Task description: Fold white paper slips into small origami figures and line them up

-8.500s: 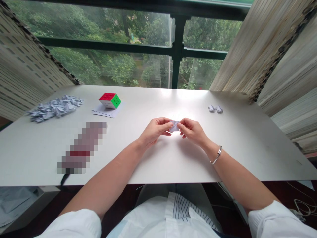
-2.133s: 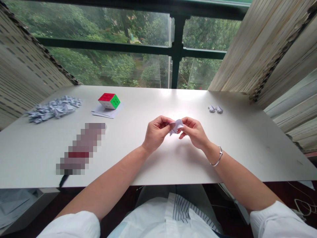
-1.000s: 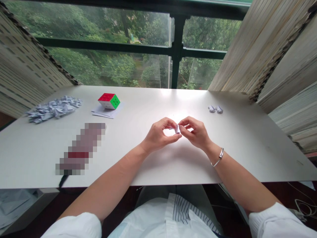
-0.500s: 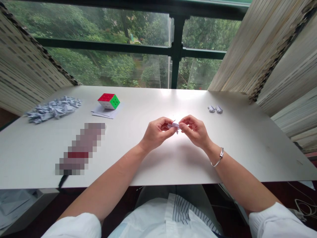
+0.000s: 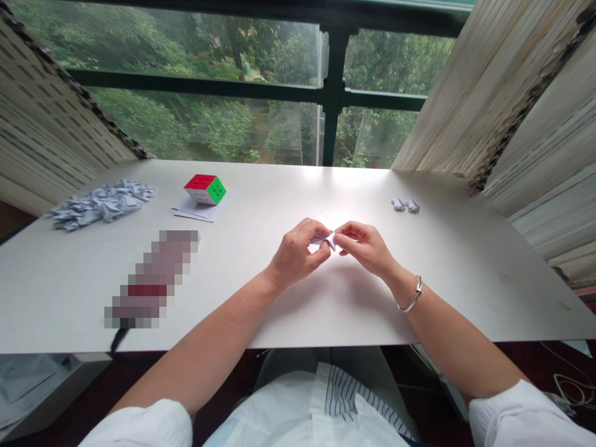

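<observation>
Between my two hands is a small piece of folded white paper (image 5: 331, 239), held above the middle of the white table (image 5: 298, 310). My left hand (image 5: 300, 251) pinches its left side between thumb and fingers. The fingertips of my right hand (image 5: 365, 246) are closed on its right edge. Parts of the paper are hidden behind the fingers. Farther back on the right lie two small folded paper pieces (image 5: 405, 205), close together.
A heap of folded paper pieces (image 5: 100, 203) lies at the back left. Beside it a puzzle cube (image 5: 205, 189) rests on flat paper sheets (image 5: 195, 213). A blurred-out long object (image 5: 151, 279) with a black strap lies front left. The window (image 5: 209, 87) and curtains (image 5: 447, 93) border the table.
The folded paper has turned between my fingers and now shows a pointed flap toward the right. My right hand has shifted slightly; the things on the table stay put.
</observation>
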`<action>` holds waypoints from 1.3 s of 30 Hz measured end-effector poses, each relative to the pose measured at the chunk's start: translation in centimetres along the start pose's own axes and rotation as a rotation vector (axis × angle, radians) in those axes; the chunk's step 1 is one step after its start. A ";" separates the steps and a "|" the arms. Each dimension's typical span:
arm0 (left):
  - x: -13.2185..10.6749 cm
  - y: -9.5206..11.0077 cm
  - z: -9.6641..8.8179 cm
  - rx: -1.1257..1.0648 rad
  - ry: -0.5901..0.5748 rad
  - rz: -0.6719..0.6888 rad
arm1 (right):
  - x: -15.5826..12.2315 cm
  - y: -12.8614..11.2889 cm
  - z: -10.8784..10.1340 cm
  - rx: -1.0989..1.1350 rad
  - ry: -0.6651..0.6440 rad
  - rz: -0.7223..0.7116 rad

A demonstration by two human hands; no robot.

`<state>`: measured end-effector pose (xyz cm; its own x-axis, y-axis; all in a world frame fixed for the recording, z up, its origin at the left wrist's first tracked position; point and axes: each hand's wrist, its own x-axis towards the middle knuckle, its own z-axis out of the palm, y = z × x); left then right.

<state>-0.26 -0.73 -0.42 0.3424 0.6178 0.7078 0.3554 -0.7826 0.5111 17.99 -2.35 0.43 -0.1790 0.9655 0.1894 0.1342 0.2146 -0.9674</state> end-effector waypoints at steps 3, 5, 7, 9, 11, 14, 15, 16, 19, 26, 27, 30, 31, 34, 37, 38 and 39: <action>-0.1 0.0 0.1 -0.005 -0.009 0.026 | 0.0 -0.2 0.1 0.033 -0.005 0.051; -0.1 -0.1 0.1 -0.006 -0.008 0.036 | 0.0 -0.5 0.0 0.066 -0.005 0.088; -0.2 -0.2 0.1 -0.010 -0.004 0.055 | 0.0 -0.7 0.0 0.111 -0.022 0.131; -0.2 -0.3 0.1 -0.017 -0.005 0.077 | -0.1 -0.8 -0.1 0.139 -0.056 0.163; -0.3 -0.3 0.1 -0.026 -0.011 0.087 | -0.1 -0.8 -0.1 0.139 -0.085 0.168; -0.2 -0.2 0.1 -0.042 -0.017 0.058 | -0.1 -0.7 -0.1 0.153 -0.092 0.150; -0.2 -0.1 0.0 -0.050 -0.016 0.037 | -0.1 -0.6 -0.2 0.166 -0.089 0.149; -0.2 -0.1 0.0 -0.061 -0.015 0.013 | -0.1 -0.6 -0.2 0.181 -0.085 0.151; -0.1 0.0 0.0 -0.132 -0.034 -0.071 | 0.0 -0.7 -0.2 0.214 -0.064 0.166; 0.0 -0.4 0.1 -0.459 -0.051 -0.270 | 0.1 -0.7 -0.4 0.248 -0.030 0.129; 0.0 -0.5 0.2 -0.493 -0.029 -0.287 | 0.1 -0.6 -0.4 0.250 -0.028 0.129; -0.1 -0.6 0.3 -0.513 0.039 -0.289 | 0.1 -0.6 -0.5 0.253 -0.040 0.146; -0.1 -0.6 0.2 -0.494 0.046 -0.276 | 0.1 -0.5 -0.5 0.251 -0.050 0.156; -0.1 -0.5 0.1 -0.396 0.038 -0.218 | 0.1 -0.6 -0.5 0.241 -0.077 0.179; 0.0 -0.3 -0.2 -0.302 0.032 -0.158 | 0.0 -0.7 -0.5 0.242 -0.094 0.185; 0.1 -0.2 -0.3 -0.288 0.033 -0.140 | 0.0 -0.7 -0.4 0.244 -0.100 0.185; 0.1 -0.2 -0.3 -0.284 0.038 -0.126 | 0.0 -0.8 -0.4 0.244 -0.106 0.185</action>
<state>-0.54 -0.54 -0.31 0.2768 0.7123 0.6450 0.1342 -0.6933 0.7081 18.28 -2.45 1.26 -0.2752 0.9614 0.0001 -0.0612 -0.0174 -0.9980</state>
